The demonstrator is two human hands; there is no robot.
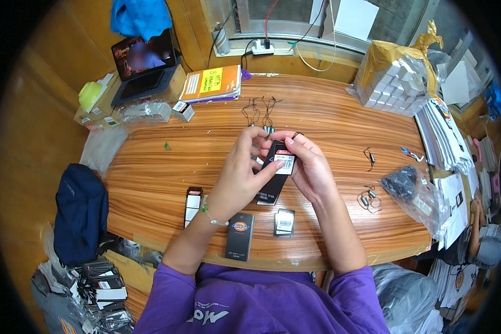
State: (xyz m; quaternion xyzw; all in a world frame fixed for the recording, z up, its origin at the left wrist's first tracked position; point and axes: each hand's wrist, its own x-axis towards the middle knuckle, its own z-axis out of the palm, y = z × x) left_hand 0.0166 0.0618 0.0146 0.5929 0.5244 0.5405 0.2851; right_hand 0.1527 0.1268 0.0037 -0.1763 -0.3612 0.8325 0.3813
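Both hands meet over the middle of the table (328,119), closed together around a black tag (280,160) with a white sticker on its face. The left hand (240,172) wraps the tag's left edge, thumb laid across the front; the right hand (309,167) pinches the top right corner, fingers curled tight, with what looks like a thin dark loop at the fingertips. The tag's long axis runs away from the body, tilted slightly, its lower end poking out below the palms; it lies between the two hands, neither one plainly nearer.

Just below the hands, toward the body, lie three more pieces: a sticker strip (192,205) under the left wrist, a black card (240,236) near the table edge, and a small tag stack (284,222) beneath the right wrist. Just beyond the fingertips, loose strings (260,110) lie scattered. Right of the right hand sit more string loops (369,199) and a clear bag (414,192) of dark pieces.

Farther off, beyond the hands, are a yellow booklet (211,82), a laptop (145,64) to the far left and a bagged block of small white boxes (392,83) to the far right. A dark backpack (80,214) rests by the table, left of the left elbow.
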